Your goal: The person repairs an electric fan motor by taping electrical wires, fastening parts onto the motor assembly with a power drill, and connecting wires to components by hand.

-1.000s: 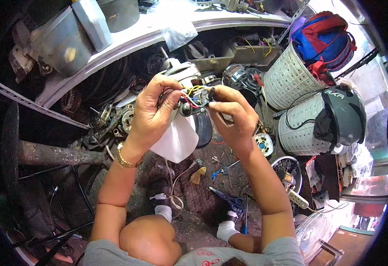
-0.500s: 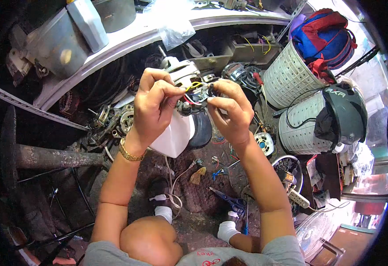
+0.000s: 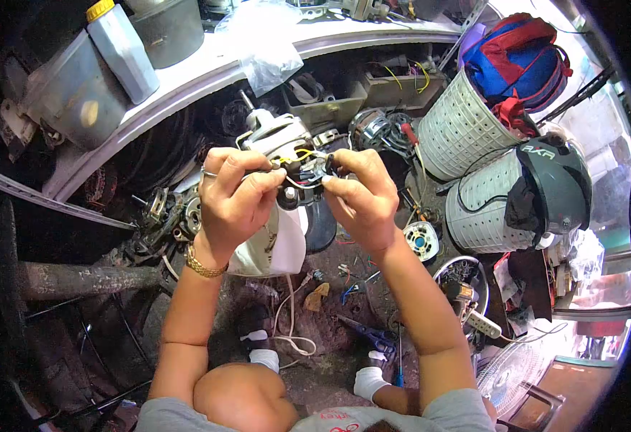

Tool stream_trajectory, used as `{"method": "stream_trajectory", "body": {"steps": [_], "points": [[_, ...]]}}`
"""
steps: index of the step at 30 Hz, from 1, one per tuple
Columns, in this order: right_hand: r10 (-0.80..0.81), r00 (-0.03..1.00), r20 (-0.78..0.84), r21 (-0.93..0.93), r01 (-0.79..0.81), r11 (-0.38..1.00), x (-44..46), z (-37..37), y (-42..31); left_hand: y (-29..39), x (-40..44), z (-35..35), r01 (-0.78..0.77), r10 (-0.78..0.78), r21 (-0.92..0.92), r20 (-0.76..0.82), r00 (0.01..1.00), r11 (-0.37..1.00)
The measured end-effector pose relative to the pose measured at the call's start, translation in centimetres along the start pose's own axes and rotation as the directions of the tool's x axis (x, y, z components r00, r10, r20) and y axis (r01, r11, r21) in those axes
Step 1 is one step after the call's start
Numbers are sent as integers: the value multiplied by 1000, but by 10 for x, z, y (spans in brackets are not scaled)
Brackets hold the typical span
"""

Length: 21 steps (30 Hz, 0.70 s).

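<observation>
My left hand (image 3: 236, 189) is closed, thumb and forefinger pinching at the wires (image 3: 302, 154) of a fan motor (image 3: 278, 135). A thin shiny piece shows at its outer side, too small to name. My right hand (image 3: 364, 189) is closed in a pinch on a small black part (image 3: 331, 165) at the other end of these wires. Yellow, white and dark strands run between both hands. Behind them the motor lies with its metal shaft (image 3: 247, 99) pointing up and left. A white plastic fan housing (image 3: 283, 241) hangs below the hands.
Scissors (image 3: 370, 333), a blue screwdriver (image 3: 400, 371) and wire scraps (image 3: 351, 288) lie on the floor. White perforated baskets (image 3: 454, 133) stand at right, with a dark helmet (image 3: 557, 187). A metal pole (image 3: 92, 279) juts in from the left. A white shelf (image 3: 186, 79) curves across the back.
My hands and the motor sit slightly lower and further left in view. The white housing has turned and shows its inner side. Both hands stay pinched at the wires.
</observation>
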State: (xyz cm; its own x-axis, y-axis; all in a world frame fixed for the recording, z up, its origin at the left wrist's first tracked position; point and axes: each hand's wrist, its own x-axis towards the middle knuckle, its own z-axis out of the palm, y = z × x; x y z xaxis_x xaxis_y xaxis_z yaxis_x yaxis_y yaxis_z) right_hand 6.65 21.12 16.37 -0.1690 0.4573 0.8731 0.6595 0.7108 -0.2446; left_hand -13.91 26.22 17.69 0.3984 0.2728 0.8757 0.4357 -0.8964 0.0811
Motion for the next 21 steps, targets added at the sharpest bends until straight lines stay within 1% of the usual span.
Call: {"method": "stream_trajectory", "body": {"steps": [1, 3, 5, 10, 13, 15, 17, 18, 20, 21], "points": [[18, 1000, 2, -9, -18, 1000, 0, 0, -1, 0, -2, 0, -1, 1, 2, -1, 1000, 1000], [24, 1000, -4, -11, -24, 1000, 0, 3, -3, -1, -7, 0, 98, -97, -118, 8, 995, 988], [12, 1000, 3, -40, -12, 999, 0, 4, -5, 1, -7, -2, 11, -11, -30, 9, 1000, 999], [28, 999, 15, -37, -28, 999, 2, 3, -7, -1, -3, -12, 15, -17, 31, 73, 997, 999], [5, 999, 32, -41, -4, 999, 5, 0, -10, 1, -4, -15, 24, -25, 12, 108, 994, 1000], [4, 998, 60, -57, -1, 998, 6, -2, -11, 2, -6, -11, 22, -23, 9, 88, 996, 1000], [12, 997, 74, -55, -7, 998, 4, -4, -11, 8, -7, -9, 152, -150, -28, 60, 987, 988], [20, 996, 85, -54, -15, 998, 3, -4, -12, 12, -6, -8, 153, -151, -28, 59, 987, 988], [23, 996, 91, -53, -18, 998, 3, -6, -15, 19, -4, -7, 304, -295, -121, 81, 952, 945], [28, 995, 96, -52, -23, 998, 3, -7, -17, 19, -4, -6, 303, -295, -121, 79, 952, 945]]}}
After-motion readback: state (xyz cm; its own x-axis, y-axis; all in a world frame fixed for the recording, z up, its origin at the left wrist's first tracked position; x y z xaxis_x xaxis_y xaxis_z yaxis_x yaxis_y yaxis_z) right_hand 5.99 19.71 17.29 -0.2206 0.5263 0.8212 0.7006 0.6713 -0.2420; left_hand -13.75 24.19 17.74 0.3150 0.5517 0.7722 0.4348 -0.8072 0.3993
